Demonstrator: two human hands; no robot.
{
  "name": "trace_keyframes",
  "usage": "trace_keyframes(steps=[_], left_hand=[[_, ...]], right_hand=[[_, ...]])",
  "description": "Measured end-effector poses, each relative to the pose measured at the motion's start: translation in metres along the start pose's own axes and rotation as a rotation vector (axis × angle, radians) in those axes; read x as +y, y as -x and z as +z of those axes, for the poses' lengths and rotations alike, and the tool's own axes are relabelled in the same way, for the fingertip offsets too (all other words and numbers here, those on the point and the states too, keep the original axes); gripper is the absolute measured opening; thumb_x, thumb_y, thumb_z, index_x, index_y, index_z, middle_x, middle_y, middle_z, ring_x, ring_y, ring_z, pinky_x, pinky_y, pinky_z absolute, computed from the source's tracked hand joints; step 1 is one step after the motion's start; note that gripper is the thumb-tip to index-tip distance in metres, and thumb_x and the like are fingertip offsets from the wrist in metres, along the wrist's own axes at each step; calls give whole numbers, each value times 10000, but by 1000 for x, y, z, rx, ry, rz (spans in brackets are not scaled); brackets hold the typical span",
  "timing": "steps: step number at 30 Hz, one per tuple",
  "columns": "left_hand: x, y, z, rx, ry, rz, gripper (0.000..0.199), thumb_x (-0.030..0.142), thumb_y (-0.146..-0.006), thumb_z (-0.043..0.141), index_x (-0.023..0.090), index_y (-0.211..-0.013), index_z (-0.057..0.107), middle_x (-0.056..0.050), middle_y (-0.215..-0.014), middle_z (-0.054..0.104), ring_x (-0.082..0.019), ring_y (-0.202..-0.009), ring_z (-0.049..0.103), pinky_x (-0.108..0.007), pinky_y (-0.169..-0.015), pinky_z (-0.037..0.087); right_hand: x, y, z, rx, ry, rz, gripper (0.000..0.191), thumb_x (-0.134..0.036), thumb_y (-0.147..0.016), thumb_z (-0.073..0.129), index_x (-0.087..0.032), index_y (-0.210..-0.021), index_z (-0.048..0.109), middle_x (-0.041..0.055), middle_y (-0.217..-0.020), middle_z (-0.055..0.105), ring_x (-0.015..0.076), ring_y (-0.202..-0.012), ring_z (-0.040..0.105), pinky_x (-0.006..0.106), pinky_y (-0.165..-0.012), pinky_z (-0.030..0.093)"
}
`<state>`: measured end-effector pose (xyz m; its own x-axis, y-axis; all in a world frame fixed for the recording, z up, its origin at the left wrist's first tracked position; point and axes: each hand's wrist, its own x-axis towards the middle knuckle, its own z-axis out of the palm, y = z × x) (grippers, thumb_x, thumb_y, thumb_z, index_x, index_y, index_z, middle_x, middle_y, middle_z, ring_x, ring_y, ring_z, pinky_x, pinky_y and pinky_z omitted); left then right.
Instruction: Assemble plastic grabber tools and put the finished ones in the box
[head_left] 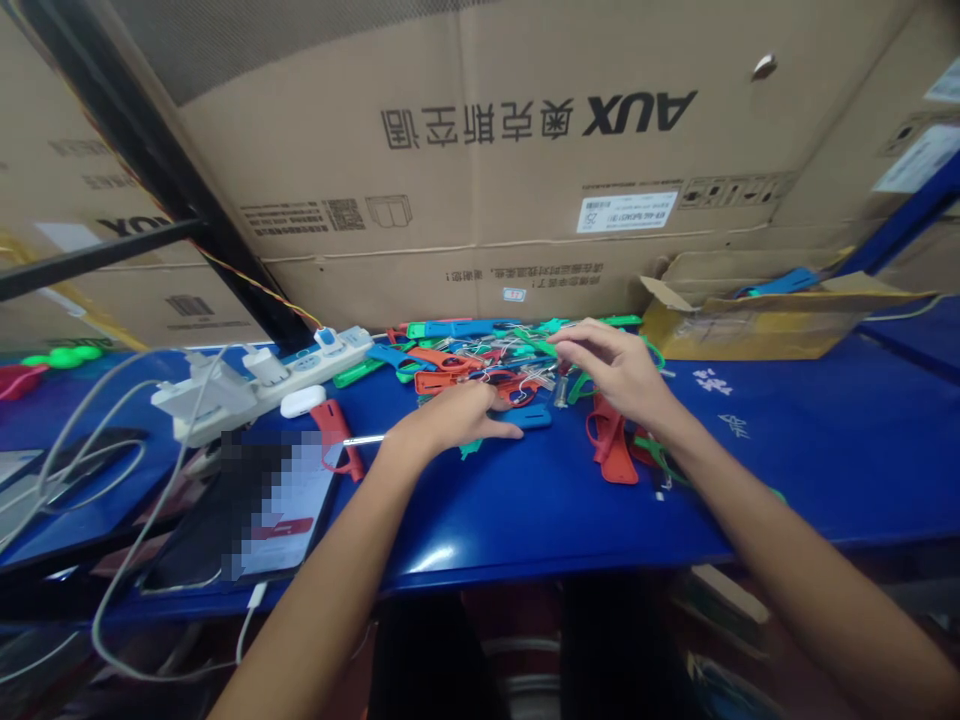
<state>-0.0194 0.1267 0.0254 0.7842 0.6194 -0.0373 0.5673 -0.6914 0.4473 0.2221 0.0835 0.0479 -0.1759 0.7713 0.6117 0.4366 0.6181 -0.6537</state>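
Observation:
My left hand (469, 415) is low over the front of a pile of coloured plastic parts, thumb stretched out and apart from the fingers. Just beyond the thumb lies a flat blue plastic piece (531, 417); a bit of green plastic (470, 450) shows under the hand. My right hand (616, 368) is above the pile's right side, its fingers bent and the tips close to the thumb. Whatever they pinch, if anything, is too small to make out. Below those fingertips stands a small clear cylinder (561, 391). Red ringed plastic parts (617, 455) lie under my right wrist.
A white power strip (262, 400) with plugs and cables runs along the left, near a white earbud case (303, 401), a tablet (281, 520) and a red plastic part (337, 440). An open carton (742, 330) stands back right. Large cardboard (480, 180) walls off the blue table (825, 470).

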Motion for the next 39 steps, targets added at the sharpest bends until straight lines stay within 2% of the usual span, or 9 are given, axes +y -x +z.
trace_keyframes(steps=[4, 8, 11, 17, 21, 24, 29, 34, 39], left_hand=[[-1, 0, 1, 3, -8, 7, 415, 576, -877, 635, 177, -763, 657, -23, -741, 652, -162, -679, 588, -266, -632, 388], [0, 0, 0, -9, -12, -15, 393, 557, -876, 649, 178, -771, 651, -25, -784, 675, -157, -681, 583, -268, -632, 375], [1, -1, 0, -12, -3, -11, 372, 538, -881, 648, 179, -787, 658, -27, -809, 681, -158, -696, 585, -265, -639, 375], [2, -1, -1, -20, -5, -17, 391, 545, -880, 648, 178, -746, 629, -16, -750, 655, -154, -664, 563, -262, -619, 360], [2, -1, 0, -16, -12, -28, 407, 558, -871, 656, 174, -740, 625, -20, -751, 657, -155, -660, 559, -264, -618, 355], [1, -1, 0, -14, -8, -32, 416, 573, -870, 653, 170, -771, 649, -27, -781, 674, -158, -673, 568, -264, -623, 355], [2, 0, 0, -13, -14, 10, 386, 538, -892, 646, 173, -767, 651, -16, -737, 659, -155, -654, 568, -260, -620, 352], [5, 0, -1, -12, -32, -12, 356, 520, -881, 667, 173, -808, 684, -32, -804, 687, -165, -695, 594, -260, -627, 364], [2, 0, 0, -11, -6, -15, 366, 538, -875, 664, 177, -855, 717, -40, -833, 713, -173, -720, 614, -267, -657, 392]], right_hand=[[-2, 0, -4, -123, -44, -5, 355, -360, -1031, 466, -293, -1329, 646, 56, -1239, 691, 200, -1113, 636, 401, -953, 508], [1, 0, -4, -25, 14, -17, 258, -379, -948, 628, -287, -1157, 749, 25, -888, 714, 181, -826, 654, 365, -775, 529], [5, 0, -1, 68, 87, -51, 201, -395, -884, 716, -278, -1032, 783, 13, -821, 677, 165, -731, 612, 345, -706, 508], [2, 2, 1, -140, -27, -9, 447, -347, -1037, 437, -300, -1477, 501, 50, -1250, 691, 179, -1077, 663, 386, -957, 518], [7, 2, 4, -11, -85, 40, 370, -365, -957, 610, -262, -1309, 658, 21, -944, 742, 172, -818, 696, 361, -811, 558], [9, 3, 4, 94, -11, 43, 251, -393, -905, 683, -250, -1099, 753, 25, -930, 740, 173, -775, 684, 367, -785, 553], [7, 3, 2, -63, -6, -5, 392, -352, -1014, 498, -303, -1391, 595, 46, -1246, 702, 201, -1128, 655, 430, -1015, 489], [9, 3, 3, 32, -11, 3, 269, -366, -924, 667, -317, -1180, 732, 13, -973, 717, 180, -847, 675, 377, -819, 546], [6, 2, 1, -42, -3, 5, 327, -361, -991, 554, -334, -1295, 674, 29, -1114, 723, 191, -992, 667, 404, -907, 531]])
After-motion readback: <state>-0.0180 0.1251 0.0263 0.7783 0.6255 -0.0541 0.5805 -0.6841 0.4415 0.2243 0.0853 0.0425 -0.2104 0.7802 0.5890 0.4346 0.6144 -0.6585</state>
